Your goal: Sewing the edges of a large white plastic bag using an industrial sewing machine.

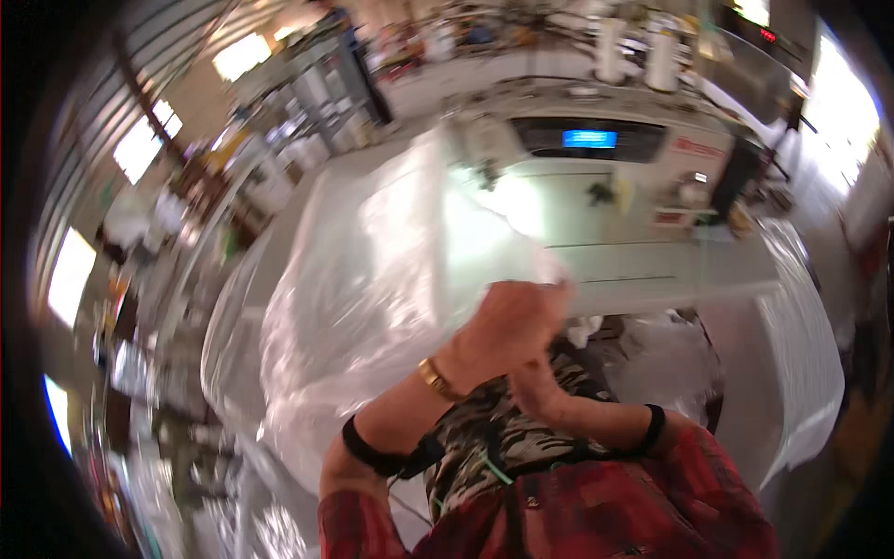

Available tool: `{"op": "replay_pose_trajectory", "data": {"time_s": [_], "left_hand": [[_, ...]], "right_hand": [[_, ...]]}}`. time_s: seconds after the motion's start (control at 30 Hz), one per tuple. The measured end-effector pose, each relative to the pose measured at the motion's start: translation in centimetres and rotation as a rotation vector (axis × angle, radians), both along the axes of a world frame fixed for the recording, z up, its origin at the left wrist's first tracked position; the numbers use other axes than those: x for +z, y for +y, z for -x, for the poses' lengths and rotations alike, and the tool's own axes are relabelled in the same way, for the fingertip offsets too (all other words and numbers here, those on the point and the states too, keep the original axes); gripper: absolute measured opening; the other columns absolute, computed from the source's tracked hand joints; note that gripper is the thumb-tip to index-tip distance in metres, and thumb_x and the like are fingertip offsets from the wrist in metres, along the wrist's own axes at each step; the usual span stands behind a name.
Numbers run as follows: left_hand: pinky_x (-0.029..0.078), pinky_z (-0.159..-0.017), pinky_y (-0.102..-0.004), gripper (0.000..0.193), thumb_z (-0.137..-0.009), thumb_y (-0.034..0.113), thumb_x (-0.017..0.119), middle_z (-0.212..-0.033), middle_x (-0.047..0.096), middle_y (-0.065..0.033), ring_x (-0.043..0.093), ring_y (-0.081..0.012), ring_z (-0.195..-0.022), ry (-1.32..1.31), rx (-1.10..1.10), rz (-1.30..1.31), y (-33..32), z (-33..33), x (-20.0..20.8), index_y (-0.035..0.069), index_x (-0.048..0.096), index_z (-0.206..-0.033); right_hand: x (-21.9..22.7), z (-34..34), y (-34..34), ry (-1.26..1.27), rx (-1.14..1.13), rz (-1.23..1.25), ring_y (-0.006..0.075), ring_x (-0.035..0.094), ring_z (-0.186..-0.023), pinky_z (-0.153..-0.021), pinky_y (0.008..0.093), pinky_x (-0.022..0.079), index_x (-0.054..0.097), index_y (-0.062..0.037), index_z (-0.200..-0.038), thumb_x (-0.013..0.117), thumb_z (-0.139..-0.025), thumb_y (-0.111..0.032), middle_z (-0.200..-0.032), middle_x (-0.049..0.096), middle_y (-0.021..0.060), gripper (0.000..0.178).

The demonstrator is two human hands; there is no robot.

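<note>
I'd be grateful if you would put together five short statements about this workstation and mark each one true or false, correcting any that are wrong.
1. The hands are held far apart. False: the left hand and right hand are close together, the left partly covering the right in this view.
2. Bunched translucent sheeting spreads to the left of the hands. True.
3. The gold-coloured band is on the right wrist. False: it is on the left wrist.
4. The lit screen glows red. False: it glows blue.
5. Two white upright spools stand beyond the screen. True.
</note>
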State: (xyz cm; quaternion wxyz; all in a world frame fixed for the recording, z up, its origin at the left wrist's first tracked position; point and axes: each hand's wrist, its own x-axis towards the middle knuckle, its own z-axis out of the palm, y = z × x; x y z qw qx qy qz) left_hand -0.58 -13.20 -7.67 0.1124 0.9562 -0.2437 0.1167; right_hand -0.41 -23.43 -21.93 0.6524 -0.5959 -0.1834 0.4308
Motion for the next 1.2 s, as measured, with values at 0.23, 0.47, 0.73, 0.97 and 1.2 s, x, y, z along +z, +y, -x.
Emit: {"op": "replay_pose_trajectory", "data": {"time_s": [0.23,0.47,0.73,0.97,1.2], "left_hand": [[0.039,-0.103,-0.0414,0.051,-0.075,0.012,0.077,-0.132,0.053,-0.0135,0.048,-0.0324,-0.123,-0.454,0.49,0.113,14.3,7.4,0.1,0.006,0.058,-0.123],[0.034,-0.107,-0.0485,0.108,-0.073,0.062,0.071,-0.151,0.022,-0.0291,0.03,-0.042,-0.137,0.002,1.28,0.268,28.8,13.0,-9.5,0.004,0.021,-0.149],[0.047,-0.08,-0.0279,0.04,-0.09,0.03,0.064,-0.092,0.062,-0.0036,0.057,-0.0119,-0.086,0.123,1.02,1.288,18.2,15.1,-10.3,0.002,0.06,-0.118],[0.044,-0.09,-0.0343,0.042,-0.086,0.018,0.058,-0.108,0.059,-0.0129,0.058,-0.0232,-0.097,-0.065,1.309,1.018,27.9,29.2,-9.4,-0.001,0.055,-0.124],[0.04,-0.101,-0.0407,0.048,-0.082,0.005,0.051,-0.124,0.056,-0.0223,0.058,-0.0344,-0.107,-0.086,1.756,0.249,39.4,34.6,-8.6,-0.004,0.049,-0.129]], "right_hand": [[-0.4,-1.3,-7.5,-1.488,-0.227,0.757,0.0359,0.052,-0.113,-0.098,0.0446,0.041,0.044,0.0014,-0.132,0.061,-0.082,-0.011,-0.122,0.056,0.0197,0.054],[-0.1,-2.3,-14.4,-1.415,-0.543,0.514,0.0444,0.054,-0.106,-0.094,0.0508,0.039,0.048,0.0042,-0.128,0.063,-0.078,-0.013,-0.112,0.059,0.024,0.055],[0.1,-1.4,-16.8,-1.536,-0.488,0.636,0.0435,0.048,-0.11,-0.095,0.0537,0.034,0.047,0.0036,-0.13,0.064,-0.079,-0.019,-0.121,0.053,0.0237,0.058],[3.6,-8.9,-15.1,-0.472,-0.791,-0.335,0.0238,0.062,-0.099,-0.081,0.0364,0.053,0.054,-0.0002,-0.118,0.049,-0.093,-0.023,-0.114,0.059,0.0133,0.034],[-0.7,-7.0,-6.2,-0.075,-0.674,-0.152,0.011,0.054,-0.082,-0.072,0.0285,0.046,0.059,-0.0003,-0.108,0.052,-0.097,-0.022,-0.093,0.061,0.0032,0.025]]}}
